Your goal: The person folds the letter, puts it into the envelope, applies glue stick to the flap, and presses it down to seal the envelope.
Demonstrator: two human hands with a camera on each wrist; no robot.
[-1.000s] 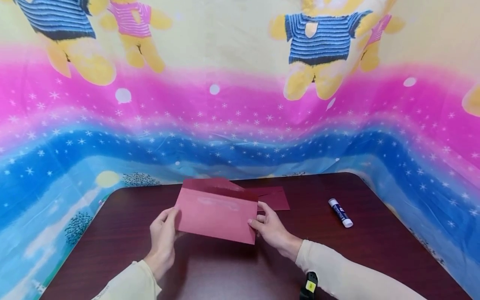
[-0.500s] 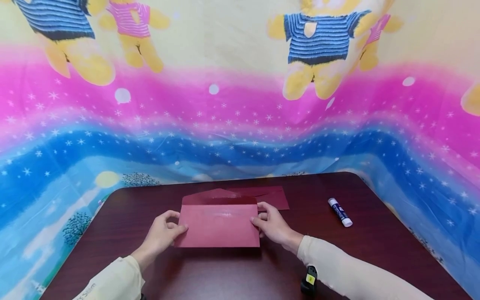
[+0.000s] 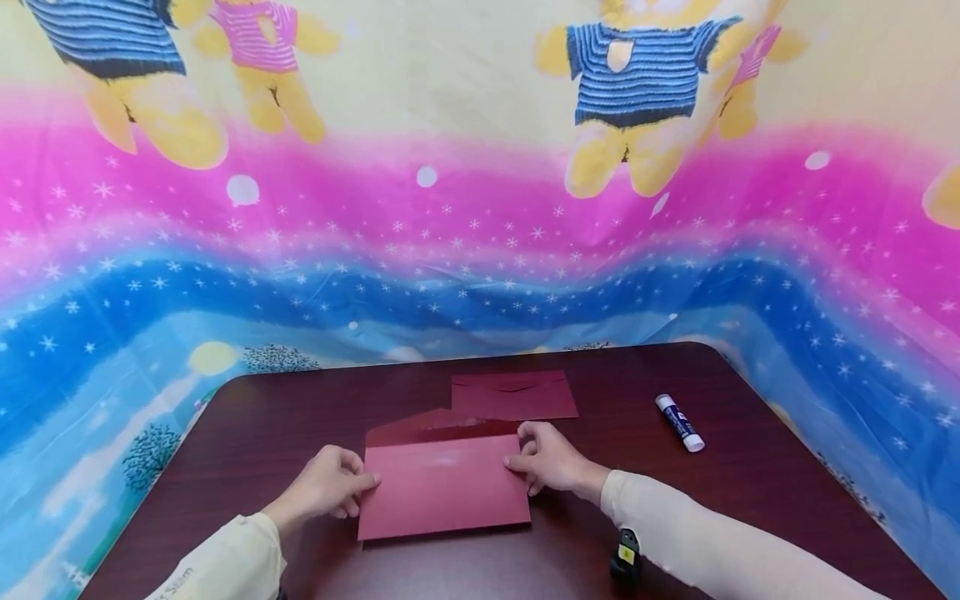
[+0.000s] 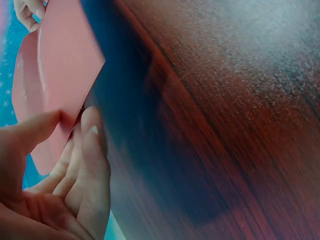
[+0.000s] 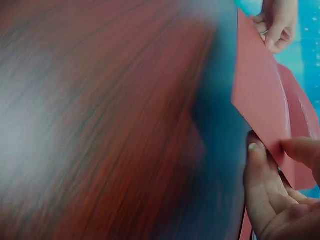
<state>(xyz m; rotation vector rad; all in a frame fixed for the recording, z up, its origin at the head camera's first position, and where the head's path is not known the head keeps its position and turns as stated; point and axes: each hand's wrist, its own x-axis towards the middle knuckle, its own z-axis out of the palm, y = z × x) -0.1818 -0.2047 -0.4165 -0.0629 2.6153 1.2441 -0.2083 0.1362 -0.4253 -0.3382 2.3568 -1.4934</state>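
A red envelope (image 3: 446, 492) with its flap (image 3: 427, 425) raised on the far side is held just over the table. My left hand (image 3: 322, 487) pinches its left edge, thumb on the front face and fingers behind. At the right edge, my right hand (image 3: 555, 460) grips it the same way. Both wrist views show the envelope (image 4: 67, 60) between thumb and fingers, its shadow falling on the wood. What the envelope contains, if anything, cannot be seen. Behind it lies a second red envelope (image 3: 517, 396), flap folded down.
A glue stick (image 3: 680, 423) with white ends and a dark blue label lies on the right of the dark wooden table (image 3: 247, 450). A patterned cloth (image 3: 465, 250) hangs behind the table and along its sides. A black device (image 3: 625, 554) sits by the right wrist.
The envelope has come down and nearer to me, levelling out from a tilt. Both hands moved with it, the left shifting its hold on the edge. The second envelope is now fully uncovered.
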